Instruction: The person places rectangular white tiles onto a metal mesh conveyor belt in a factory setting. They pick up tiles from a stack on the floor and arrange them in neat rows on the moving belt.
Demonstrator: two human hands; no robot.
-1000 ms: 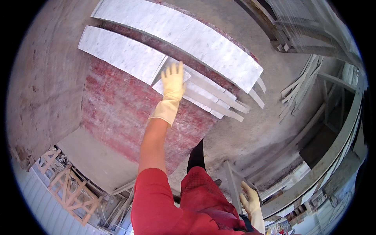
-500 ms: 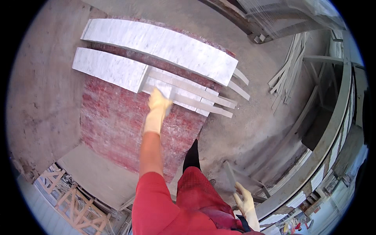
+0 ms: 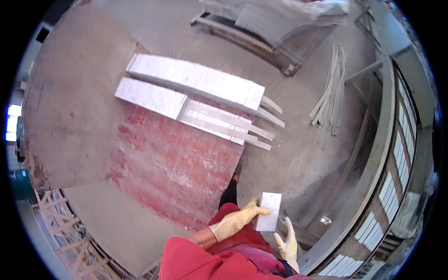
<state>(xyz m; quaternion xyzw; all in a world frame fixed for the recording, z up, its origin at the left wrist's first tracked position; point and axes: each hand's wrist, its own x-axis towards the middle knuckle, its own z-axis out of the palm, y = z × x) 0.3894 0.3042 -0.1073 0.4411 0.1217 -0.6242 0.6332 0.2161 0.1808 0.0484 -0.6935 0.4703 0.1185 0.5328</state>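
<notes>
My left hand (image 3: pixel 240 220), in a cream-yellow glove, is closed on a white rectangular tile (image 3: pixel 269 212), its thumb over the tile's face. The tile is held up in front of my lap. Just to its right is my right hand (image 3: pixel 288 243), gloved alike, with fingers apart and no visible grip on the tile. Beyond them, two long rows of white marble-like tiles lie on a red-stained board: a full far row (image 3: pixel 196 81) and a near row (image 3: pixel 151 99). The near row's right part is lower, with thin pale strips (image 3: pixel 228 128) lying along it.
A brown board (image 3: pixel 74 93) stretches along the left. Loose pale strips (image 3: pixel 329 93) lie on the floor at right. A metal rack (image 3: pixel 373 186) holding white tiles curves along my right side. A plastic-covered frame (image 3: pixel 261 39) stands at the back, wooden crates (image 3: pixel 70 233) at lower left.
My left hand has drawn back from the near tile row to my lap and now holds a tile. My right hand stays low at right, fingers spread. The view has shifted.
</notes>
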